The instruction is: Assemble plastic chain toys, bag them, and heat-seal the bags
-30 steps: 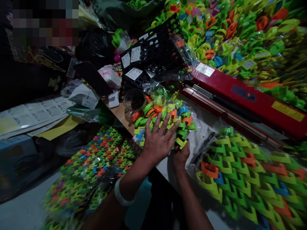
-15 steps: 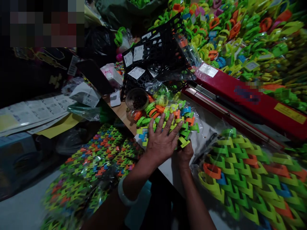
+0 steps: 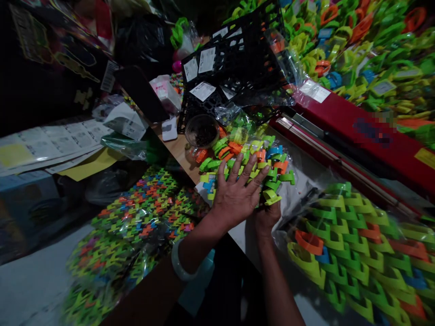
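My left hand (image 3: 236,197) lies flat with fingers spread on a cluster of toy watches (image 3: 273,171) in green, yellow, orange and blue plastic. A pale bangle (image 3: 179,262) circles that wrist. Close beside it on the near right, my right hand (image 3: 268,217) is closed at the lower edge of the same cluster, its fingers mostly hidden under the watches. Clear plastic film shows around the cluster. A round clear tub (image 3: 202,131) with dark small contents stands just behind it.
A red sealing machine (image 3: 343,117) lies behind on the right. Bagged watches in rows (image 3: 353,244) sit at right, more packs (image 3: 142,203) at left. Black openwork trays (image 3: 244,68) with labels are stacked at the back. A heap of loose watches (image 3: 374,59) fills the far right.
The whole view has shifted, so the scene sits slightly further right and higher. Both hands stay at the cluster of toy watches, with little visible change in their pose.
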{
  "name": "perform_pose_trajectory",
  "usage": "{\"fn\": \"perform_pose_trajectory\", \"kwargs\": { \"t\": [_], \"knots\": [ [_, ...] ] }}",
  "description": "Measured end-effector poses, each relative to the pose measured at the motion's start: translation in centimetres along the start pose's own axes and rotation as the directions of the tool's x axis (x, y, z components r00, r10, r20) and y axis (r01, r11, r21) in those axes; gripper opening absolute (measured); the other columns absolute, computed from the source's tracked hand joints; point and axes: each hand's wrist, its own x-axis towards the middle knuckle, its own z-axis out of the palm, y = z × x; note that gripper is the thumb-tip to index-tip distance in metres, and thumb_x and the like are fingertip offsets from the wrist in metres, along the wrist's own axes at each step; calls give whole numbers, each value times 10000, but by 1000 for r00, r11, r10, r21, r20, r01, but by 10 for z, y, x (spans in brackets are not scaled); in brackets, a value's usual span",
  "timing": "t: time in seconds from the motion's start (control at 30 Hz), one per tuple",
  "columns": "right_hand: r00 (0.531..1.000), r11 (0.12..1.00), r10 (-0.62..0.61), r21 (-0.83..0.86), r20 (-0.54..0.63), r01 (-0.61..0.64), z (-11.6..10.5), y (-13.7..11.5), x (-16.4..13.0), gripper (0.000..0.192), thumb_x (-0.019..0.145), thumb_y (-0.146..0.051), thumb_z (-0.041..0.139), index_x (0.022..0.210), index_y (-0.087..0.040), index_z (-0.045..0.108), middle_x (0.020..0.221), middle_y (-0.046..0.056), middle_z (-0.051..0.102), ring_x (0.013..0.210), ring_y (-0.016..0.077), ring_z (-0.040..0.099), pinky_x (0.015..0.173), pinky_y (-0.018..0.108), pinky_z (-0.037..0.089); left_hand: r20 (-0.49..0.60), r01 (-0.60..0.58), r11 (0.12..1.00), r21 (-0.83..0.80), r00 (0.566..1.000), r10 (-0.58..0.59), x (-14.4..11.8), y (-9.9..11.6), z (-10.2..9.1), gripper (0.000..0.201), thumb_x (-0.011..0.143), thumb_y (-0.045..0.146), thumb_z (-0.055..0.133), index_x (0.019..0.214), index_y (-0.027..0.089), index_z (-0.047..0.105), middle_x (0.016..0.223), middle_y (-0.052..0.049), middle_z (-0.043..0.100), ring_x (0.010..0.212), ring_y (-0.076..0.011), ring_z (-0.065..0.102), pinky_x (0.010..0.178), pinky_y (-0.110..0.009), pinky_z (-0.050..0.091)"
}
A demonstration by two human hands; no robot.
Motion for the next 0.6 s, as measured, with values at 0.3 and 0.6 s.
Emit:
{"fn": "perform_pose_trajectory", "kwargs": {
  "t": [0.3, 0.6],
  "knots": [
    [981, 983, -183, -13, 60, 184, -16, 13, 6, 146, 878, -225, 557, 756, -167, 611, 755, -7, 513, 698, 116, 516, 613, 235, 399, -21, 6, 1000, -10, 1000, -7, -1, -1, 3, 574, 956, 364, 423, 1502, 364, 245, 1602, -12, 208, 1485, -301, 148, 1165, -614, 102],
    [975, 971, -197, -116, 103, 209, -20, 6, 14, 117, 878, -209, 487, 896, -187, 600, 838, 29, 556, 775, 161, 548, 665, 282, 457, -28, -7, 1000, -6, 1000, 7, 1, 0, 3, 576, 953, 353, 438, 1500, 348, 256, 1594, -26, 224, 1484, -315, 145, 1157, -623, 107]
  ]
}}
